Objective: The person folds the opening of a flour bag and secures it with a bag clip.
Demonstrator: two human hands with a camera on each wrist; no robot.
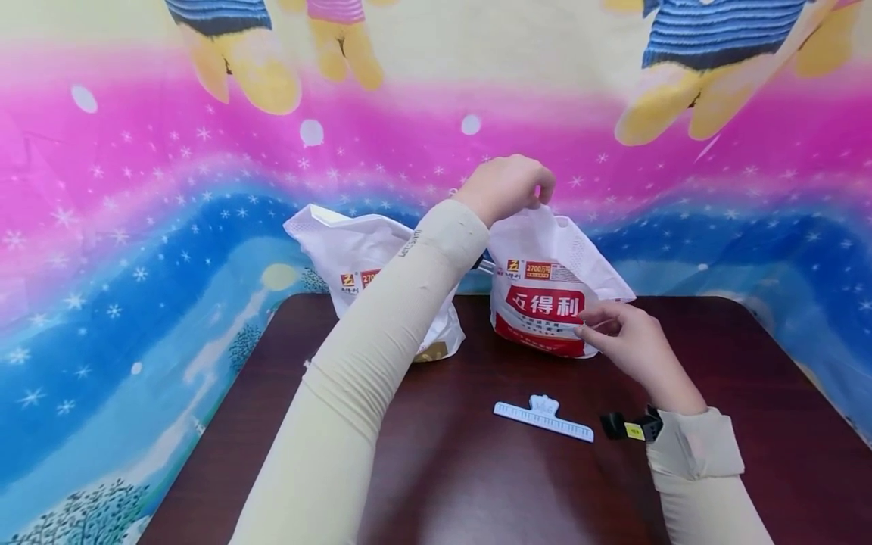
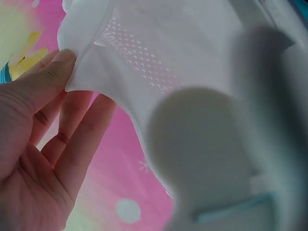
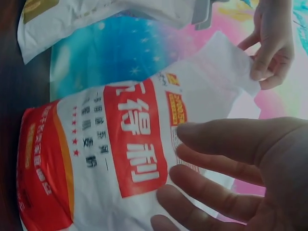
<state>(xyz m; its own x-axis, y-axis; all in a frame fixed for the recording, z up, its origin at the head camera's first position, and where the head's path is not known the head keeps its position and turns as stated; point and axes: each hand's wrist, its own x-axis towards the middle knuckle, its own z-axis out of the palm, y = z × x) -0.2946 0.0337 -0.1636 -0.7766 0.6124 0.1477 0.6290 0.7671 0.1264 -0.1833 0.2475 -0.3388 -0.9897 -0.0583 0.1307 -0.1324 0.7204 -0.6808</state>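
A white flour bag (image 1: 538, 303) with a red printed front stands upright at the back of the table. My left hand (image 1: 511, 185) pinches the top edge of this bag between thumb and fingers. In the left wrist view the thumb (image 2: 48, 79) lies over the white edge. My right hand (image 1: 630, 344) is at the bag's lower right side, its fingers spread loosely with nothing held; the right wrist view has the fingertips (image 3: 168, 192) close in front of the print. A pale blue sealing clip (image 1: 543, 416) with a ruler-like bar lies on the table before the bag.
A second white flour bag (image 1: 344, 250) stands to the left, partly hidden behind my left forearm. Both bags are on a dark brown table (image 1: 477, 484). A printed cloth (image 1: 225, 227) hangs close behind the table's back edge.
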